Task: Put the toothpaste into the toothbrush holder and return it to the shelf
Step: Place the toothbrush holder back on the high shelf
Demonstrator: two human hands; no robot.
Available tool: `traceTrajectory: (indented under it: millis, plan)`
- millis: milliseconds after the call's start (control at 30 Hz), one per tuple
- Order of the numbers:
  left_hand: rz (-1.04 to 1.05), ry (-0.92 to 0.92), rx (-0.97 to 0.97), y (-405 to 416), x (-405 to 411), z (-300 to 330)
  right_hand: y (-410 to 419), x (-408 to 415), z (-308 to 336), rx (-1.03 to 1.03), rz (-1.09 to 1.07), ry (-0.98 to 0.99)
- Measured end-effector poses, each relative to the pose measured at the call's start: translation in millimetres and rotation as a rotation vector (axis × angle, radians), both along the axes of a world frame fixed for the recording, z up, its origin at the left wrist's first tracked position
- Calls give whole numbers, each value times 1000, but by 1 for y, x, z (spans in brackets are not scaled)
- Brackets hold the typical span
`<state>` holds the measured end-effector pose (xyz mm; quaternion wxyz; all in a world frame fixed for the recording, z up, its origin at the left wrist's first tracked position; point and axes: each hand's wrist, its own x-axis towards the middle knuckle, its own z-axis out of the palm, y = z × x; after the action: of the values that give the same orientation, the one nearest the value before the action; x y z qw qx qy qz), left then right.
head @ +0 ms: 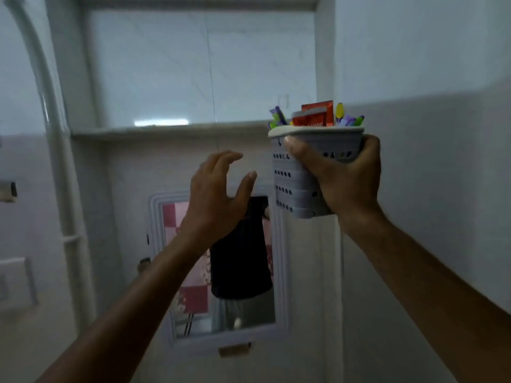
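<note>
My right hand (341,178) grips a grey perforated toothbrush holder (290,183) and holds it up at shelf height, right of the recess. Red toothpaste tubes (315,116) stick out of its top, with several coloured toothbrushes (278,117) on either side. The shelf (166,131) is a pale ledge at the bottom of a tiled wall recess, left of the holder. My left hand (218,194) is raised with fingers spread, holding nothing, just left of the holder and below the ledge.
A white-framed mirror (157,272) hangs on the wall below the shelf, reflecting a person in dark clothes. A white pipe (55,128) runs down the wall at the left. A small fitting (8,190) sticks out at the far left edge.
</note>
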<state>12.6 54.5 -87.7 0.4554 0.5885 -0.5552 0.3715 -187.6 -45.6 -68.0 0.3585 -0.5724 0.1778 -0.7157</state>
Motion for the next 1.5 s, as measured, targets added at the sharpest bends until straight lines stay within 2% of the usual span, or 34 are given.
traceTrajectory:
  millis: [200, 433, 567, 667, 800, 1000, 1167, 1300, 1500]
  plan:
    - [63, -97, -203, -15, 1, 94, -5, -1, 116, -65, -82, -37]
    - [214, -102, -116, -50, 20, 158, -25, 31, 180, -62, -180, 52]
    - [364, -101, 15, -73, 37, 163, -47, 54, 185, -40, -216, 121]
    - [397, 4, 130, -83, 54, 148, -62, 68, 181, -58, -247, 147]
    - [461, -82, 32, -91, 69, 126, -84, 86, 177, -117, -234, 172]
    - [450, -41, 30, -96, 69, 131, -104, 103, 176, -148, -172, 313]
    - [444, -20, 43, -98, 69, 132, -106, 118, 154, -225, -400, 528]
    - [446, -14, 74, -96, 70, 131, -110, 123, 137, -248, -391, 699]
    - [403, -2, 150, -91, 71, 136, -116, 121, 120, -295, -407, 692]
